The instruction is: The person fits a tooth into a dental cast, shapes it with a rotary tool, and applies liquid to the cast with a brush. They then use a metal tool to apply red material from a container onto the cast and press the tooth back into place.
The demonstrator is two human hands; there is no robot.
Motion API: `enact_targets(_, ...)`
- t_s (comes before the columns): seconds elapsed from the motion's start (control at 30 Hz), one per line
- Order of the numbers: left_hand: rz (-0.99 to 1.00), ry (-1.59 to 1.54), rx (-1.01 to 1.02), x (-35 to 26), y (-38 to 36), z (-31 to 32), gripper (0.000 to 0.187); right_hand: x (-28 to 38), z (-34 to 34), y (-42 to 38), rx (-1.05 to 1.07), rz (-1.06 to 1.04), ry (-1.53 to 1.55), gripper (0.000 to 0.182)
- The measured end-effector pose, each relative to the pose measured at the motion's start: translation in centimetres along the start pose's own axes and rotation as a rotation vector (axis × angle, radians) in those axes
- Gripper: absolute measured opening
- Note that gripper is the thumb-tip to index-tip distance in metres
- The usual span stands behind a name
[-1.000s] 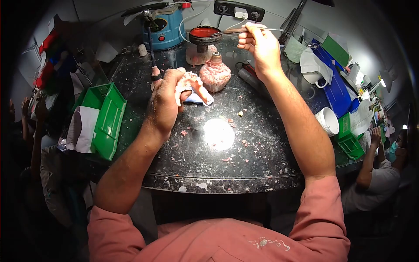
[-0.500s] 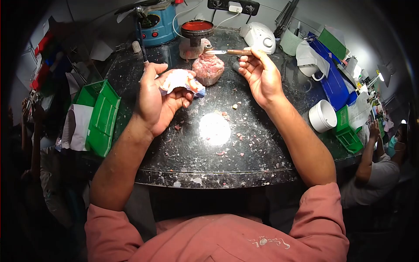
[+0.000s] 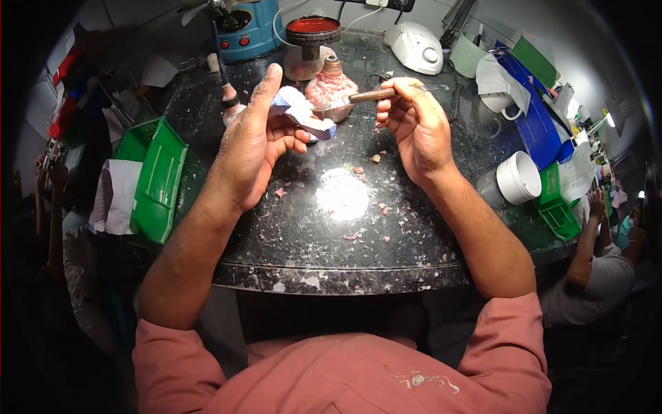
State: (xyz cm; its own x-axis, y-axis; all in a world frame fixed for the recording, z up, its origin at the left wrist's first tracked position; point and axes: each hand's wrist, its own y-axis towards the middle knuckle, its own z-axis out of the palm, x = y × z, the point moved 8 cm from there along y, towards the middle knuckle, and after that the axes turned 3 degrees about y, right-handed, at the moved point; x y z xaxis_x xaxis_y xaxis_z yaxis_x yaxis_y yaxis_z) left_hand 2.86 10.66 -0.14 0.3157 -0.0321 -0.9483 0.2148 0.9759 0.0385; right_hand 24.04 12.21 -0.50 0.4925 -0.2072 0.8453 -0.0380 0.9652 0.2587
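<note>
My left hand (image 3: pixel 252 148) holds a dental cast (image 3: pixel 295 103), white on top with a bluish-purple edge, thumb raised and fingers curled beneath it. My right hand (image 3: pixel 422 127) grips a wax knife (image 3: pixel 372 96) by its brown wooden handle. The knife's metal blade points left and meets the cast, or lies just in front of it. Right behind stands a rounded bottle (image 3: pixel 331 86) crusted with pink wax, a metal neck on top; it looks like a spirit lamp. A pinkish object with a black band (image 3: pixel 230 102) is partly hidden behind my left hand.
A round pan of red wax (image 3: pixel 313 26) on a stand and a blue machine (image 3: pixel 249 31) are at the back. Green bins (image 3: pixel 162 183), a white tub (image 3: pixel 518 178) and a white device (image 3: pixel 414 48) surround the scrap-strewn black table (image 3: pixel 331 269). A co-worker (image 3: pixel 593 269) sits right.
The knife blade has moved from over the wax-crusted bottle down and left to the cast. My left hand has turned the cast and lifted its thumb.
</note>
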Motion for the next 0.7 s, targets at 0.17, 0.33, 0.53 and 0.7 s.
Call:
enact_targets(0.17,-0.008,0.023,0.023,0.1,-0.2,0.3,0.053,0.1,0.4,-0.1,0.032,-0.029,-0.044,0.018)
enact_targets(0.33,0.011,0.004,0.025,0.0,-0.2,0.4,0.049,0.6,0.6,0.0,0.072,-0.058,-0.052,0.017)
enact_targets(0.53,0.013,-0.005,0.041,0.0,-0.1,0.2,0.044,1.2,1.0,0.0,0.102,-0.092,-0.073,0.016)
enact_targets(0.7,0.009,0.01,0.042,0.2,0.0,0.1,0.042,1.3,1.0,0.0,0.094,-0.099,-0.067,0.014)
